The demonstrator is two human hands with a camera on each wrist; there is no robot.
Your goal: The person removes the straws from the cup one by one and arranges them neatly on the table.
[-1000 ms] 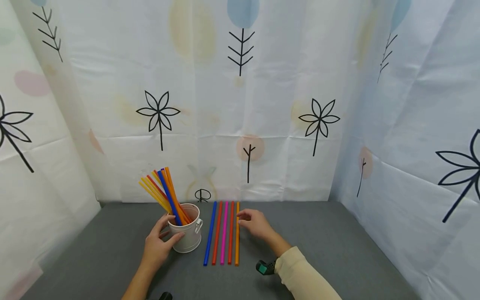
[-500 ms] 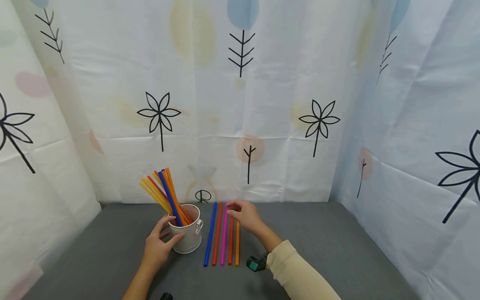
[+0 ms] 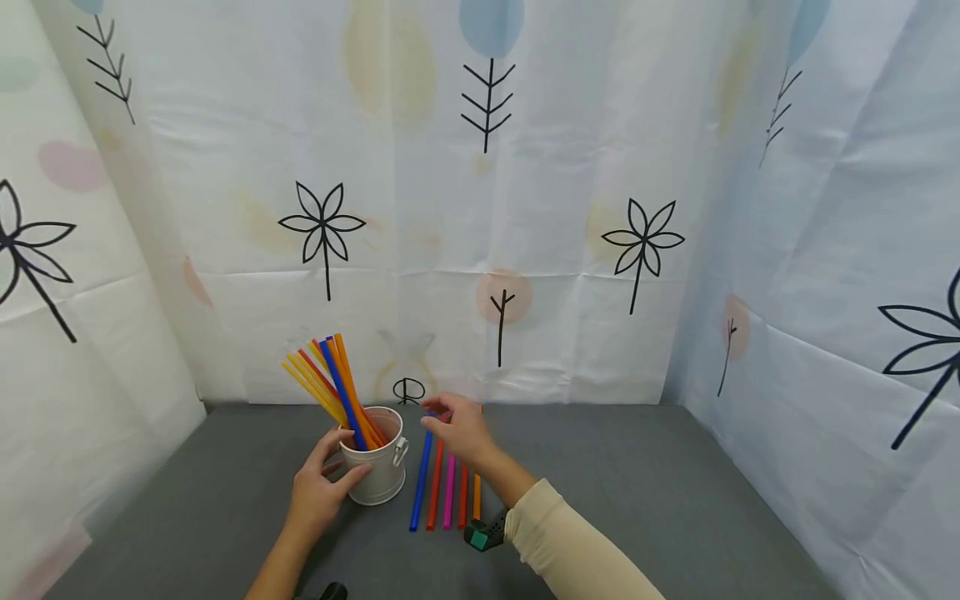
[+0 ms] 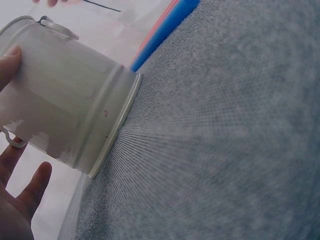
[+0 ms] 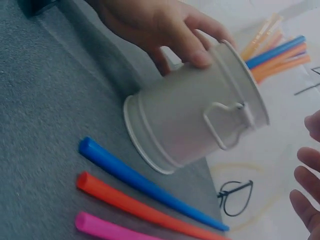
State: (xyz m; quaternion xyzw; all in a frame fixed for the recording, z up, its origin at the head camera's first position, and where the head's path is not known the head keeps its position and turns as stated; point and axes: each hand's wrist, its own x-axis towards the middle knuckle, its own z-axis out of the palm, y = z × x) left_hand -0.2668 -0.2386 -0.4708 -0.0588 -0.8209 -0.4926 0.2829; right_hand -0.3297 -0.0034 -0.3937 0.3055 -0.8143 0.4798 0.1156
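My left hand (image 3: pixel 317 492) holds a small white metal bucket (image 3: pixel 379 482) by its side, thumb in front and fingers at the rim. Several yellow, red, blue and orange straws (image 3: pixel 343 387) lean leftward out of the bucket. To its right lie a blue straw (image 3: pixel 422 483), a red straw (image 3: pixel 435 487), a pink straw (image 3: pixel 448 492), a second red straw (image 3: pixel 462 500) and an orange straw (image 3: pixel 476 496), side by side. My right hand (image 3: pixel 463 429) hovers over their far ends, fingers loosely bent and holding nothing. In the right wrist view, its fingers (image 5: pixel 307 180) are spread apart.
A grey cloth-covered table (image 3: pixel 637 492) bears everything. White patterned curtain (image 3: pixel 555 208) encloses it at the back and both sides. A black device with a green patch (image 3: pixel 480 537) is strapped at my right wrist.
My right hand has moved left across the row, from beside the orange straw to above the blue and red straws. My left hand, the bucket and the straws stay put.
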